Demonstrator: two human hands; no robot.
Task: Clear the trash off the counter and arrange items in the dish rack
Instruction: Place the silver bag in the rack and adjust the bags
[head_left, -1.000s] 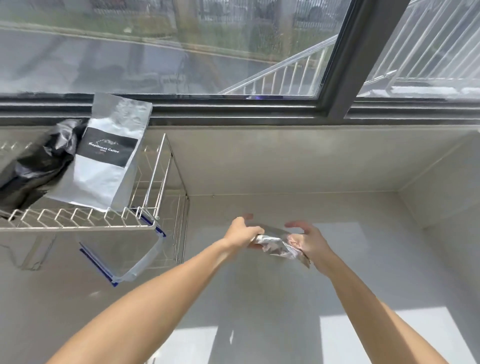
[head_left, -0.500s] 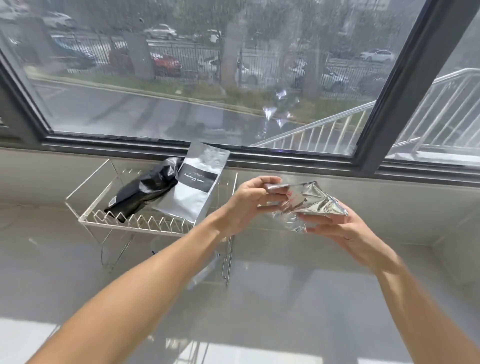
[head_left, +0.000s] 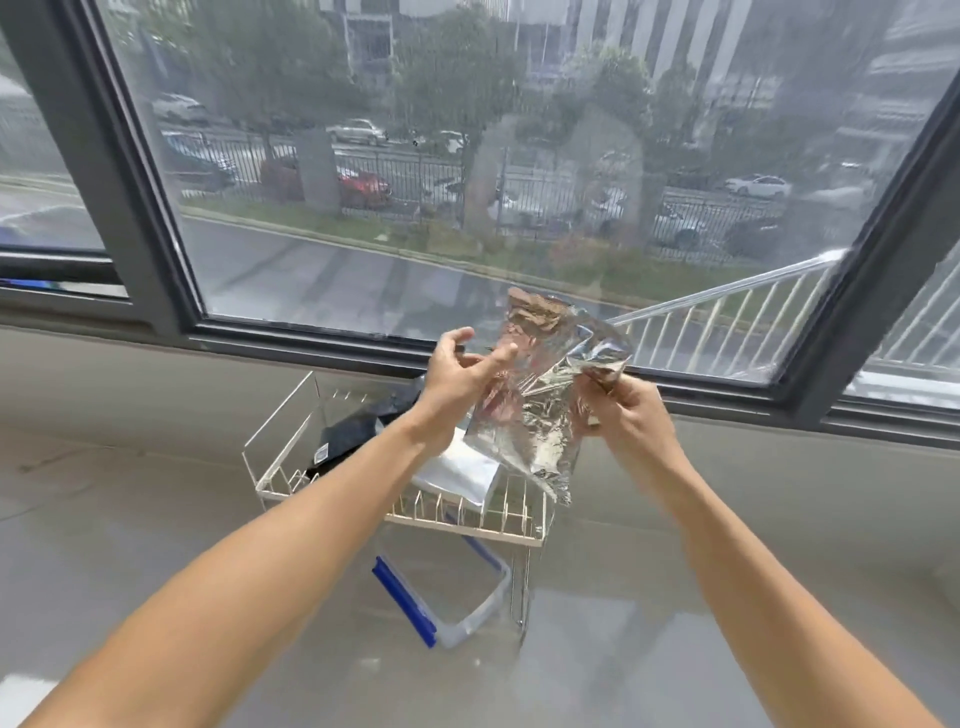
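A crinkled silver foil bag (head_left: 540, 395) hangs unfolded in the air above the white wire dish rack (head_left: 322, 410). My right hand (head_left: 621, 408) pinches its right edge. My left hand (head_left: 460, 376) touches its left edge with the fingers partly spread. In the rack lie a black bag (head_left: 358, 428) and a white coffee bag (head_left: 457, 470), both partly hidden by my left arm. Under the rack's lower tier a clear plastic bag with a blue zip strip (head_left: 441, 587) lies on the counter.
The rack stands on a pale grey counter (head_left: 130, 519) against a low wall under a large window with a dark frame (head_left: 135, 171). To the right the counter runs on under the sill.
The foil bag has been lifted from the counter and pulled open from a crumpled wad to a hanging sheet. The view has tilted up and shifted so the rack sits in the centre.
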